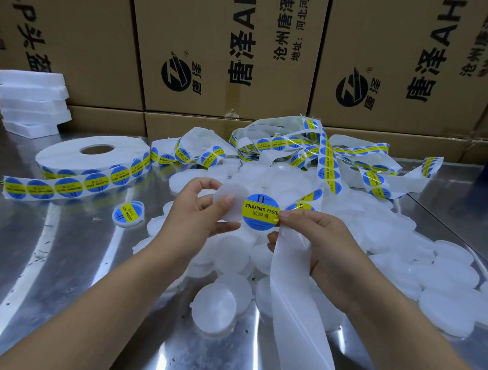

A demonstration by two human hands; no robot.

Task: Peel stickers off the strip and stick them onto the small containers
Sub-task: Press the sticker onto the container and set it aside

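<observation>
My left hand (199, 210) grips a small round translucent white container (230, 202) between thumb and fingers, above the pile. My right hand (316, 247) pinches the edge of a round blue-and-yellow "SOLDERING PASTE" sticker (261, 212), which overlaps the container's right side. The same hand holds the sticker strip (308, 201); its bare white backing (295, 298) hangs down toward the lower edge. Several unlabelled white containers (376, 252) lie heaped on the table. One labelled container (128, 214) lies to the left.
A large sticker roll (94, 160) lies at the left with its tail unrolled toward the table's left edge. Tangled strip (326, 153) piles behind the containers. White foam blocks (32, 103) stack at the far left. Cardboard boxes (232, 48) wall the back of the metal table (44, 257).
</observation>
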